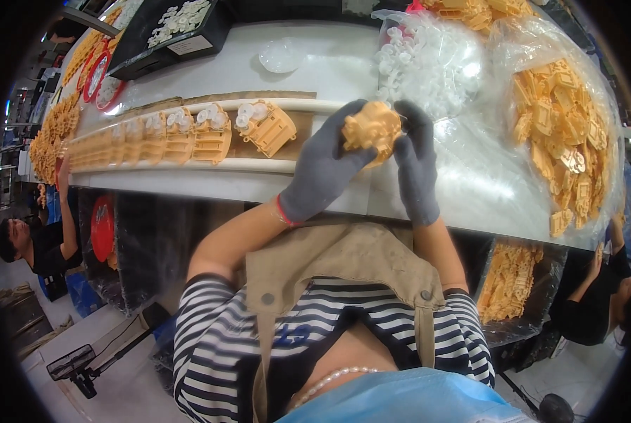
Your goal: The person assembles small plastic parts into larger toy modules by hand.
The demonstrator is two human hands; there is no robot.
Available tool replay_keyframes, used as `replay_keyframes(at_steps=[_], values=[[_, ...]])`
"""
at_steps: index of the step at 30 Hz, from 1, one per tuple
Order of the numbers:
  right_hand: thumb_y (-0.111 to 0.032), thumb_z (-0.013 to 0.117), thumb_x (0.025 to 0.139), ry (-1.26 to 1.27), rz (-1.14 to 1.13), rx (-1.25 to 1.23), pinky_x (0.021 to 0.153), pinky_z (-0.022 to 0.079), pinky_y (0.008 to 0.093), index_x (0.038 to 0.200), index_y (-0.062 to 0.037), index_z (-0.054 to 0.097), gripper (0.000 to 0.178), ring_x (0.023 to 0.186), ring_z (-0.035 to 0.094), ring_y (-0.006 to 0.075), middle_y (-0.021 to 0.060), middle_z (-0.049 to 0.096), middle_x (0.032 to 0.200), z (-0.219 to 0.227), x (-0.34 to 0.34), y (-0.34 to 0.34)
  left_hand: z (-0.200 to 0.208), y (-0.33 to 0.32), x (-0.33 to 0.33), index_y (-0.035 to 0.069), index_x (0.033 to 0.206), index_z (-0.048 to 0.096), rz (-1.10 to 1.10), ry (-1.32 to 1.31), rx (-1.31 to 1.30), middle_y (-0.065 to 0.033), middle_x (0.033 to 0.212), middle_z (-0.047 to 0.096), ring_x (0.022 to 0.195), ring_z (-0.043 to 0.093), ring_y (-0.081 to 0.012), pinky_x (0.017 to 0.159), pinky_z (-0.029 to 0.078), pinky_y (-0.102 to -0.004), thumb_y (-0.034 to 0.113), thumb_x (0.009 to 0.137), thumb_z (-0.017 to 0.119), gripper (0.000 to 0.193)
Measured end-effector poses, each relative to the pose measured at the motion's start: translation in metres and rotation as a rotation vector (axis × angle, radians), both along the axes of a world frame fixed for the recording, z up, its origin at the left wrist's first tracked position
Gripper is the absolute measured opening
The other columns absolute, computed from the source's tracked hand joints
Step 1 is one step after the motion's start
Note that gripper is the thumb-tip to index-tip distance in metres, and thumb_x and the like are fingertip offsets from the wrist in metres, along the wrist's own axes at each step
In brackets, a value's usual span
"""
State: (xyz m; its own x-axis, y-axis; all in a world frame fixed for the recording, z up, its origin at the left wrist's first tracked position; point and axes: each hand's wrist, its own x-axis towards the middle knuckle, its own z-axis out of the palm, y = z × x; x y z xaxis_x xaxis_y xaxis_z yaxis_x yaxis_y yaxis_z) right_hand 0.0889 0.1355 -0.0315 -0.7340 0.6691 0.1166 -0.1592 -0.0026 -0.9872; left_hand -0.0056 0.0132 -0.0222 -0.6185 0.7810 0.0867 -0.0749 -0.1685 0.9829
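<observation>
While the left hand (322,169) curls around a lumpy orange piece (372,132) over the white table (470,187), the right hand (417,169) is half open beside it; whether it touches is hard to tell.

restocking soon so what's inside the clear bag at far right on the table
Heaped orange parts show inside the clear bag; whatever lies beneath the top pieces is covered.
</observation>
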Motion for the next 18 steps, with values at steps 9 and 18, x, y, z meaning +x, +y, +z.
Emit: replay_keyframes(at_steps=[9,18], values=[[-0.047,0.068,0.083,0.187,0.190,-0.165,0.091,0.045,0.0300,0.122,-0.0008,0.047,0.064,0.106,0.054,0.0169,0.0097,0.053,0.117,-0.003,0.002,0.002,0.010,-0.002,0.004,0.001,0.134,0.045,-0.009,0.535,0.026,-0.0124,0.115,0.060,0.099,0.060,-0.0168,0.083,0.051,-0.0290,0.006,0.080,0.074,0.061],[-0.049,0.073,0.078,0.251,0.158,-0.340,0.090,0.048,0.0334,0.121,-0.0036,0.044,0.069,0.105,0.054,0.0187,0.0098,0.053,0.116,0.001,-0.005,-0.015,0.015,-0.002,-0.006,0.003,0.123,0.054,0.108,0.771,0.055,-0.0129,0.100,0.063,0.085,0.064,-0.0227,0.073,0.051,-0.0307,0.006,0.074,0.076,0.054]])
